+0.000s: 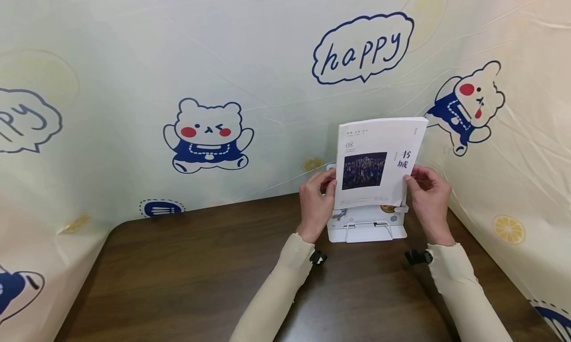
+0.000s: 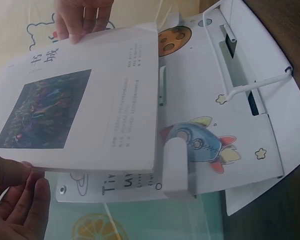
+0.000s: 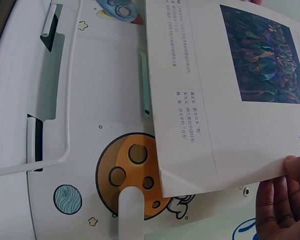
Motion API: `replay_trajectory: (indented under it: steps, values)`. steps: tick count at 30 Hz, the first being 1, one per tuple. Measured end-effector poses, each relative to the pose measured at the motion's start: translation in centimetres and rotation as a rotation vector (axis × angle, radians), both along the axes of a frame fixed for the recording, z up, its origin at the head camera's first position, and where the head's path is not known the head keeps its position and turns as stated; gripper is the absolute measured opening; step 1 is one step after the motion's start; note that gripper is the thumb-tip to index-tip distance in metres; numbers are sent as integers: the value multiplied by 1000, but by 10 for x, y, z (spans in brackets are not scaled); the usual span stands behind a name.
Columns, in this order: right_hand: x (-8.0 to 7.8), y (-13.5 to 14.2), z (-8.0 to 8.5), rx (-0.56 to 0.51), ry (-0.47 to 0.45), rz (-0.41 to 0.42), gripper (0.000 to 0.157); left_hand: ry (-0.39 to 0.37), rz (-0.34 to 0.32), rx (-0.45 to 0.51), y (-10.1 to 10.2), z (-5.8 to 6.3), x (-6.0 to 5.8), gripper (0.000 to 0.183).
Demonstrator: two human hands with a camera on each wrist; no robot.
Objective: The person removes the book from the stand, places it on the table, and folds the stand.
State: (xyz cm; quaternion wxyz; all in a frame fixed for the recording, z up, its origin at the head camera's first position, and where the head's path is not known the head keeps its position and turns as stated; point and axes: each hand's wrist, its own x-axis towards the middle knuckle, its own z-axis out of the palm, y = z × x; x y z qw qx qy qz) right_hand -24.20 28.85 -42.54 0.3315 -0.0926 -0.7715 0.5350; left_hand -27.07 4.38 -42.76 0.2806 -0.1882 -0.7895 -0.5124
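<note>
A white paperback magazine (image 1: pixel 363 198) with a dark picture on its cover stands upright between my hands. My left hand (image 1: pixel 315 200) pinches its left edge, thumb in front. On the opposite edge, my right hand (image 1: pixel 429 198) grips it, with the thumb (image 3: pixel 296 167) on the cover. Behind and below the magazine is a white book stand (image 1: pixel 368 233) printed with cartoons, including a blue rocket (image 2: pixel 200 145) and an orange planet (image 3: pixel 117 165). In both wrist views the magazine's lower edge is above the stand's base, in front of its back plate.
The stand is on a brown wooden table (image 1: pixel 200 267), near its back right corner. A wire bar (image 2: pixel 260 82) and a white side clip (image 2: pixel 176 167) stick out from the stand. Patterned cloth (image 1: pixel 276 84) hangs behind the table and along its sides.
</note>
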Motion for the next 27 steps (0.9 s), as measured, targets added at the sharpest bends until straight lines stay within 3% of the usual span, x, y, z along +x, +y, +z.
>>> replay_trajectory:
  steps: [13,21,27]
  values:
    - [7,-9,7,29,-12,30,31,-24,-16,19,-13,4,5,24]
    - [10,-15,8,52,-40,55,30,5,-35,27,-26,4,7,23]
    - [12,-20,7,64,-48,78,31,-24,-44,31,-34,5,9,22]
